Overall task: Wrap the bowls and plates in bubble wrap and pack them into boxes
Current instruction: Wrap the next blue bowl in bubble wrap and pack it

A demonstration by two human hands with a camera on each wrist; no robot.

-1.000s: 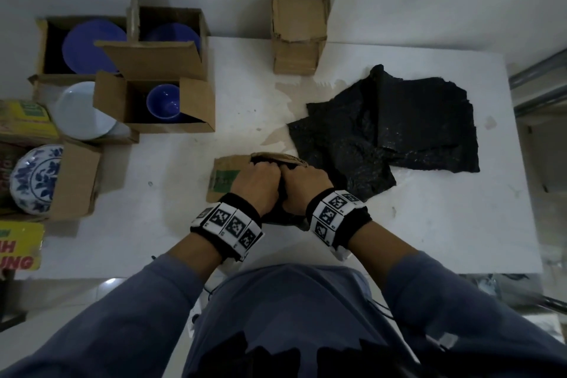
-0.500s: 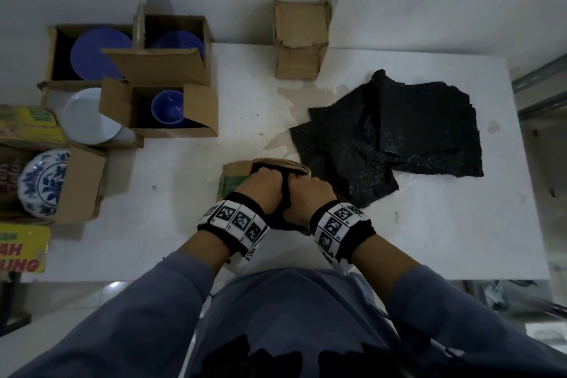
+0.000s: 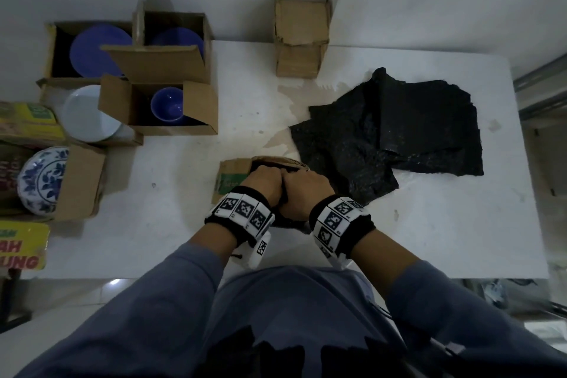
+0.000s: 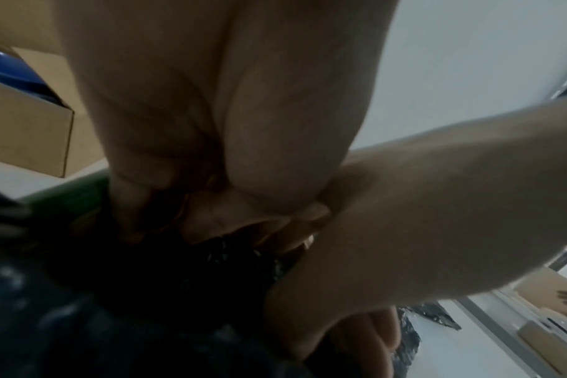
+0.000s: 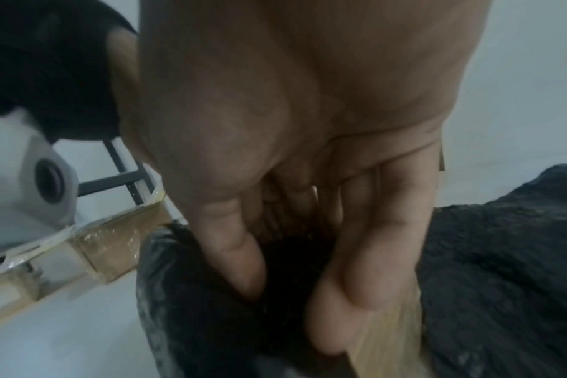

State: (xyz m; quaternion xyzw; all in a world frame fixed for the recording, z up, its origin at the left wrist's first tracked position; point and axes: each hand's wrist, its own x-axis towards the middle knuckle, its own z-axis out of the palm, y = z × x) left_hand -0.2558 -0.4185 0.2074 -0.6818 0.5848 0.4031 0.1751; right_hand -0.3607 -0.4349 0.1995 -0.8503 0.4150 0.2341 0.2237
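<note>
A small cardboard box [image 3: 231, 173] with green print stands near the front middle of the white table [image 3: 445, 230]. A bundle in black bubble wrap [image 5: 194, 294] sits in its opening. My left hand [image 3: 265, 182] and right hand [image 3: 302, 190] are side by side on top, knuckles up. The left hand's fingers [image 4: 211, 220] curl into the bundle [image 4: 178, 281]. On the right hand, the thumb [image 5: 240, 266] and the fingers [image 5: 372, 255] straddle it, next to the box wall [image 5: 389, 345]. What is inside the wrap is hidden.
Loose black bubble wrap sheets [image 3: 414, 132] lie right of the box. At the left stand open boxes with blue plates [image 3: 98, 50], a blue bowl [image 3: 167, 104], a white plate [image 3: 87, 113] and a patterned plate [image 3: 43, 181]. Small closed boxes [image 3: 300, 37] are stacked at the back.
Both hands stay on the wrapped bundle in the box and have barely moved. The head view has shifted slightly.
</note>
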